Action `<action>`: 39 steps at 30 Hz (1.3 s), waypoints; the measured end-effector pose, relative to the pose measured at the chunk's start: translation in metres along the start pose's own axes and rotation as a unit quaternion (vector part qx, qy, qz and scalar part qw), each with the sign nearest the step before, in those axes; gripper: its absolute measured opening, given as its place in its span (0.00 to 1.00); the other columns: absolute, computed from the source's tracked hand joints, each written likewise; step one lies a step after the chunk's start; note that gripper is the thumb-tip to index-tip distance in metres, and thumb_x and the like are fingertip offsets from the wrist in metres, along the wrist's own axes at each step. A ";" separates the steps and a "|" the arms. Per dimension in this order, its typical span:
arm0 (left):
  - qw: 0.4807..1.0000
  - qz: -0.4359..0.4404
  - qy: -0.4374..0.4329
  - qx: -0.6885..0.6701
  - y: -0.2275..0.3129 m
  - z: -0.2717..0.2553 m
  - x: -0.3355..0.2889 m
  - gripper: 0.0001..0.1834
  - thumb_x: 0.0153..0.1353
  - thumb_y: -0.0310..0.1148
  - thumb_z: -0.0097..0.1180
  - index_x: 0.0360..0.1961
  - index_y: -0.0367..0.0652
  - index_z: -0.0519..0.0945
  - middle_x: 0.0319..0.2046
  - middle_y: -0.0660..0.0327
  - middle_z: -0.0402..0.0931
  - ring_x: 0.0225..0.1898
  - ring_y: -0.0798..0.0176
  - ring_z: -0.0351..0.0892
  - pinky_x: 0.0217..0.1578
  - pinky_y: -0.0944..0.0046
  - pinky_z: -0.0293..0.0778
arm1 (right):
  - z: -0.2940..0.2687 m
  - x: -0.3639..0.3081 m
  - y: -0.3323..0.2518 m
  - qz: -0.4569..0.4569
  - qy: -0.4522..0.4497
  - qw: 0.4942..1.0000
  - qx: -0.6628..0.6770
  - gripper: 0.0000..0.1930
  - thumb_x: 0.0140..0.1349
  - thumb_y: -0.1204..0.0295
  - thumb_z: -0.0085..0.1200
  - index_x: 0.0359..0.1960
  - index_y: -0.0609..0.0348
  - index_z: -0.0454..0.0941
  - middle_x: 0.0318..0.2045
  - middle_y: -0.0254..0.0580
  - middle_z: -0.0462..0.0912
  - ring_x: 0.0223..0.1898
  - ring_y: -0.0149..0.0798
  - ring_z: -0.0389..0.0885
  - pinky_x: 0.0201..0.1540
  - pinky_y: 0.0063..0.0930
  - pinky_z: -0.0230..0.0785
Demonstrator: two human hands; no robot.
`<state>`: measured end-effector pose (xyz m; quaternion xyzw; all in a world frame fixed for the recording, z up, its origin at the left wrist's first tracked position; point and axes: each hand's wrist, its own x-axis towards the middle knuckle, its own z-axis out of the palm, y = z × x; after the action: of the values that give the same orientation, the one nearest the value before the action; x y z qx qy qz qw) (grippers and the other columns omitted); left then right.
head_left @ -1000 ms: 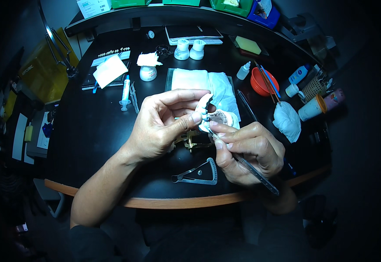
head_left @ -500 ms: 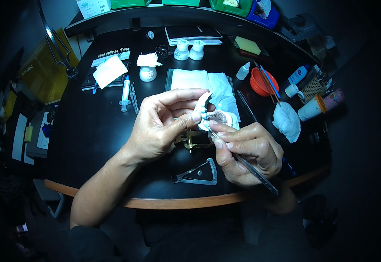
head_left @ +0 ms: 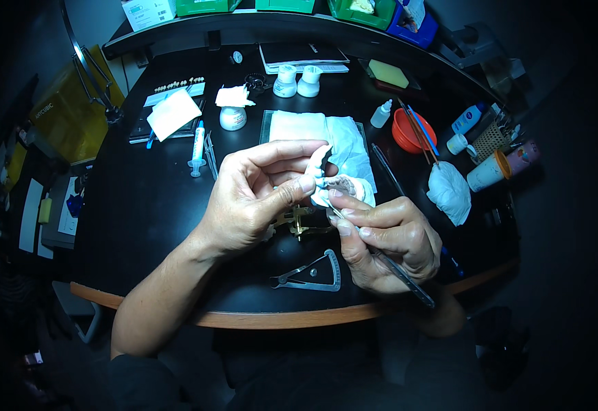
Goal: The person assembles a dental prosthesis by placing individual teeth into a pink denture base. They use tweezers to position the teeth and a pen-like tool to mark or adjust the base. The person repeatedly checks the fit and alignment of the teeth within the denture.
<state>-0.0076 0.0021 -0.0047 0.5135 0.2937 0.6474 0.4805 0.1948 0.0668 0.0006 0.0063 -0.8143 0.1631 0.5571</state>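
My left hand [head_left: 247,198] pinches a white dental cast [head_left: 319,163] between thumb and fingers, raised over the desk. The cast is arch-shaped, with a row of pale teeth; part of it is hidden by my fingers. In my right hand [head_left: 395,241] is a slim dark-handled instrument [head_left: 408,282], gripped like a pen. Its metal tip meets the cast's lower side near my left thumb, and my right index finger touches the cast. Below the hands, partly covered, stands a brass articulator [head_left: 299,225]. A metal caliper gauge [head_left: 312,274] lies closer to the desk's front edge.
Behind the cast lie white tissues [head_left: 299,126] on a pad. To the right are a red bowl [head_left: 408,131] with brushes across it, a dropper bottle [head_left: 381,114] and a cotton wad [head_left: 449,192]. White jars [head_left: 232,118] and a syringe [head_left: 197,149] are at the left.
The instrument's handle end has shifted slightly left as my right hand turned a little. My left hand and the cast look almost unmoved.
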 end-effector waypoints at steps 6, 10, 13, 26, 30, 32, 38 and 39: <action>1.000 -0.001 0.010 0.019 0.001 0.001 -0.001 0.25 0.67 0.25 0.65 0.64 0.30 0.76 0.54 0.47 0.83 0.55 0.60 0.84 0.58 0.61 0.80 | 0.001 0.001 -0.001 0.017 0.004 1.000 0.019 0.13 0.59 0.82 0.69 0.35 0.62 0.73 0.33 0.49 0.84 0.42 0.47 0.92 0.40 0.28 0.91; 0.999 -0.023 0.024 0.041 0.006 0.002 0.000 0.27 0.64 0.26 0.67 0.64 0.30 0.77 0.54 0.47 0.84 0.57 0.59 0.83 0.62 0.57 0.77 | 0.000 -0.001 0.000 0.048 0.007 0.997 0.054 0.12 0.59 0.84 0.68 0.34 0.63 0.73 0.31 0.49 0.83 0.41 0.47 0.93 0.42 0.32 0.90; 0.999 -0.022 0.025 0.037 0.006 0.001 -0.001 0.27 0.63 0.26 0.68 0.63 0.30 0.78 0.55 0.48 0.83 0.57 0.59 0.83 0.63 0.57 0.76 | 0.000 -0.001 -0.001 0.068 0.009 0.995 0.070 0.12 0.59 0.84 0.68 0.33 0.64 0.73 0.31 0.49 0.83 0.40 0.47 0.93 0.42 0.33 0.90; 0.999 0.008 0.014 0.034 0.002 0.001 -0.001 0.24 0.68 0.25 0.65 0.63 0.31 0.78 0.52 0.51 0.84 0.53 0.64 0.84 0.52 0.65 0.82 | -0.002 0.001 -0.002 0.076 -0.008 0.995 0.070 0.12 0.59 0.84 0.67 0.34 0.64 0.72 0.31 0.50 0.83 0.41 0.47 0.92 0.42 0.34 0.90; 0.999 0.012 0.018 0.029 0.001 0.002 -0.001 0.24 0.67 0.25 0.66 0.63 0.31 0.78 0.51 0.52 0.84 0.53 0.64 0.84 0.52 0.66 0.82 | 0.001 -0.001 0.000 0.072 0.004 0.995 0.074 0.12 0.59 0.85 0.67 0.33 0.64 0.72 0.31 0.50 0.83 0.40 0.47 0.92 0.41 0.34 0.91; 0.999 0.014 0.017 0.032 0.001 0.001 -0.001 0.23 0.67 0.25 0.66 0.63 0.31 0.78 0.51 0.52 0.84 0.53 0.64 0.84 0.51 0.66 0.82 | 0.000 -0.001 -0.001 0.071 0.004 0.995 0.073 0.12 0.59 0.85 0.67 0.33 0.64 0.73 0.31 0.50 0.83 0.40 0.46 0.93 0.41 0.33 0.91; 0.999 0.010 0.017 0.030 0.001 0.001 -0.001 0.24 0.67 0.25 0.66 0.63 0.32 0.78 0.51 0.51 0.84 0.53 0.64 0.84 0.51 0.65 0.82 | 0.000 0.001 -0.001 0.072 0.001 0.995 0.064 0.12 0.58 0.85 0.67 0.33 0.65 0.73 0.30 0.49 0.83 0.39 0.46 0.93 0.41 0.34 0.91; 0.999 0.011 0.017 0.033 0.001 0.001 -0.001 0.24 0.67 0.25 0.66 0.63 0.32 0.78 0.51 0.51 0.84 0.52 0.64 0.84 0.51 0.65 0.82 | -0.001 0.001 -0.003 0.077 -0.003 0.995 0.064 0.12 0.58 0.86 0.67 0.33 0.65 0.73 0.30 0.49 0.83 0.39 0.46 0.93 0.41 0.34 0.91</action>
<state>-0.0070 0.0008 -0.0043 0.5215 0.3168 0.6514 0.4510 0.1957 0.0644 0.0030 -0.0207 -0.8018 0.2571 0.5391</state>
